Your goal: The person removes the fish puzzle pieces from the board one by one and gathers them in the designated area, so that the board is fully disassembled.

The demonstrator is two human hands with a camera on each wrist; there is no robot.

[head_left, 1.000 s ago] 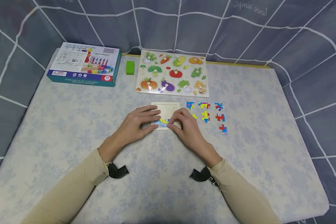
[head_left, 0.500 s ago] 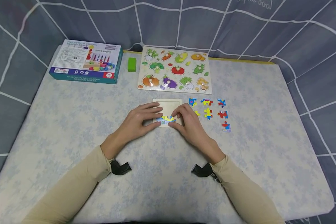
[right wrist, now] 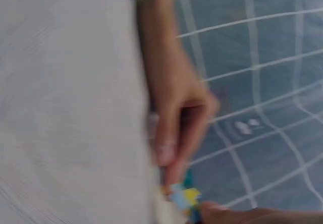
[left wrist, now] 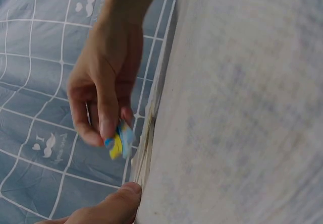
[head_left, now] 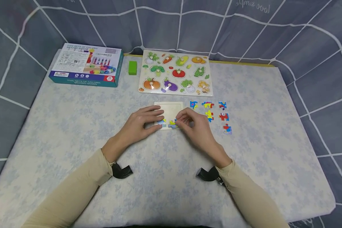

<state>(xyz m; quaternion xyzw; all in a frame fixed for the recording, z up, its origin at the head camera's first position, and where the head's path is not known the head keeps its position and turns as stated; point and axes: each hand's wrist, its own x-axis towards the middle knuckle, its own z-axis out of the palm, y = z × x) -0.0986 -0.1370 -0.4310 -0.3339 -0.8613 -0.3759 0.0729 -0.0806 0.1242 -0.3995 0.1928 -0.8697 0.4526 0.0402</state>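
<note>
A small wooden puzzle tray (head_left: 171, 109) lies mid-table with a raised rim. My left hand (head_left: 136, 125) rests at its left side, fingers extended over the rim, thumb low. One puzzle piece (head_left: 162, 125), blue and yellow, sits in the tray's lower left, partly under those fingers. My right hand (head_left: 195, 126) pinches another blue-and-yellow puzzle piece (head_left: 172, 124) over the tray's lower right. Held between thumb and fingers, that puzzle piece (left wrist: 120, 141) tilts above the table level in the left wrist view. The right wrist view is blurred, with the puzzle piece (right wrist: 185, 196) near the bottom.
Several loose puzzle pieces (head_left: 223, 117) lie right of the tray, some partly behind my right hand. A vegetable peg board (head_left: 175, 72) lies beyond the tray. A green block (head_left: 132, 68) and a bead-set box (head_left: 85, 65) stand at the back left.
My right hand has pulled the right-hand puzzle piece away from its neighbour and lifted it, leaving a gap between the two. My left hand has stayed at the tray's left edge.
</note>
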